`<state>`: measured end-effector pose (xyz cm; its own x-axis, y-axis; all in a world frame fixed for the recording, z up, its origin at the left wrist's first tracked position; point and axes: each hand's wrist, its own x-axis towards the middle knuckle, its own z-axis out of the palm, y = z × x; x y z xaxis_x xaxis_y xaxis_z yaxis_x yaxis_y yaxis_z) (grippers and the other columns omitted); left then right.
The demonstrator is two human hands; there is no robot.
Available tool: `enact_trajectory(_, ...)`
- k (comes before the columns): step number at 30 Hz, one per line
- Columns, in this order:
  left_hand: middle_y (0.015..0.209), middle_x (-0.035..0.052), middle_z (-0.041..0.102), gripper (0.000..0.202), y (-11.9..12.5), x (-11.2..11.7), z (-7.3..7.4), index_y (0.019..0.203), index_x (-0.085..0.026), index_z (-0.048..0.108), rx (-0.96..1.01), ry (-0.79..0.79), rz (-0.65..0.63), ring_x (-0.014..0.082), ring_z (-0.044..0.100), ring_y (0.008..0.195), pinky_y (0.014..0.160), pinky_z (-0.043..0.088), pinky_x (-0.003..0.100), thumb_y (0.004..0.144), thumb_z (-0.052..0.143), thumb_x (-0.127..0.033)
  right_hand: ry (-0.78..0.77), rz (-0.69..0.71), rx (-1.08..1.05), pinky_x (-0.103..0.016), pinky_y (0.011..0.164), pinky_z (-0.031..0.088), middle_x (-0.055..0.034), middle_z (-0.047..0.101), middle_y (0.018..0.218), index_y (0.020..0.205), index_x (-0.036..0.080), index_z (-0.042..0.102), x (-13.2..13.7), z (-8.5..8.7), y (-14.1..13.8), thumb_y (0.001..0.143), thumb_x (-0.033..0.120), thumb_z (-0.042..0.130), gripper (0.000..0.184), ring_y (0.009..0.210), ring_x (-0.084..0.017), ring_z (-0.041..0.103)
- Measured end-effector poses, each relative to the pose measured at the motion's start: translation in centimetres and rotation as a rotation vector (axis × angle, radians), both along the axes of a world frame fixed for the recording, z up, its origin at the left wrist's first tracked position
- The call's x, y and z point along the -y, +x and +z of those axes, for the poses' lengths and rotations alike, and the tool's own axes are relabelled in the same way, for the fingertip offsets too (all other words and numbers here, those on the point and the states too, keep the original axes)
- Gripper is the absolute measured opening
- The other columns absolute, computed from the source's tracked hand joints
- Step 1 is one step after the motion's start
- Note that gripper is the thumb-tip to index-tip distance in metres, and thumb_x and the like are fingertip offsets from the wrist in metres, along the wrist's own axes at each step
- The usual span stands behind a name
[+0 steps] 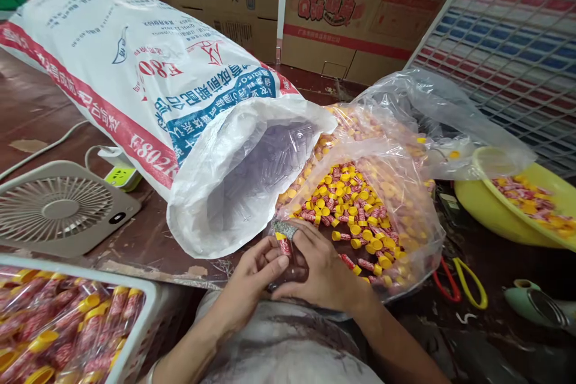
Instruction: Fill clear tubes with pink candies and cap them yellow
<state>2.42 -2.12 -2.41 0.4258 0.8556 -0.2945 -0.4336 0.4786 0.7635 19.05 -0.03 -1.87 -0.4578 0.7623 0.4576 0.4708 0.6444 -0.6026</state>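
Observation:
Between the fingertips and thumb of my left hand (pixel 256 270) is a small red-and-white bottle (pixel 285 246) with a yellow cap. My right hand (pixel 328 270) curls around a piece of clear plastic (pixel 290 273), apparently a small bag, partly hidden by the fingers. Grey wrapping (pixel 285 233) covers a finger of that hand, close to the bottle's cap. Just beyond my right hand, a large clear plastic bag (pixel 400 174) lies open with many similar bottles (pixel 355 204) spilling toward me. A white woven sack (pixel 193 216) opens beside my left hand, showing a purplish plastic lining.
At lower left, a white basket (pixel 155 297) holds bottles packed in clear plastic. A small fan (pixel 58 210) lies behind it. On the right are a yellow bowl (pixel 477 204) of bottles, red-and-yellow-handled scissors (pixel 470 282) and a wire rack (pixel 504 54). Cardboard boxes (pixel 342 18) stand behind.

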Motion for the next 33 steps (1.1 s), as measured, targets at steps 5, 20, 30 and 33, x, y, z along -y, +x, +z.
enact_trajectory(5, 0.106, 0.0091, 0.074, 0.034, 0.4, -0.4, 0.1, 0.110, -0.015, 0.069, 0.034, -0.006, -0.046, 0.0228, 0.069, 0.102, 0.088, 0.053, 0.030, 0.082, 0.079, -0.032, 0.132, -0.118, 0.022, -0.056, 0.100, 0.051, -0.0133, 0.061, 0.106, 0.110, 0.019, 0.051, 0.5, -1.6, -0.6, 0.078, 0.027, 0.073, 0.040, 0.111, -0.034, 0.058)
enact_trajectory(20, 0.078, 0.0031, 0.064, 0.025, -2.9, -4.4, 1.4, 0.090, -0.020, 0.056, -0.805, 0.462, -0.172, 0.0198, 0.060, 0.072, 0.065, 0.046, 0.029, 0.084, 0.058, -0.044, -0.053, -0.129, 0.224, -0.047, 0.112, 0.046, -0.0127, 0.057, 0.139, 0.131, 0.021, 0.054, -0.2, -0.1, 5.0, 0.073, 0.043, 0.092, 0.073, 0.132, -0.031, 0.052)
enact_trajectory(30, 0.093, 0.0311, 0.073, 0.039, -4.5, -10.5, -1.4, 0.117, 0.000, 0.060, -1.899, 0.491, -0.186, 0.0439, 0.073, 0.087, 0.071, 0.052, 0.046, 0.094, 0.041, -0.025, -0.070, -0.299, 0.591, -0.038, 0.084, 0.058, -0.0077, 0.069, 0.104, 0.093, 0.019, 0.064, -0.7, -5.1, 10.3, 0.092, 0.002, 0.060, 0.017, 0.099, -0.025, 0.067)
enact_trajectory(33, 0.111, 0.0290, 0.072, 0.044, -4.6, -9.9, -1.8, 0.131, -0.002, 0.054, -1.784, 0.548, -0.155, 0.0380, 0.072, 0.099, 0.081, 0.053, 0.044, 0.094, 0.041, -0.023, -0.090, -0.402, 0.235, -0.038, 0.083, 0.059, -0.0079, 0.071, 0.102, 0.095, 0.019, 0.064, -0.7, -4.4, 9.1, 0.093, 0.013, 0.065, 0.007, 0.094, -0.025, 0.071)
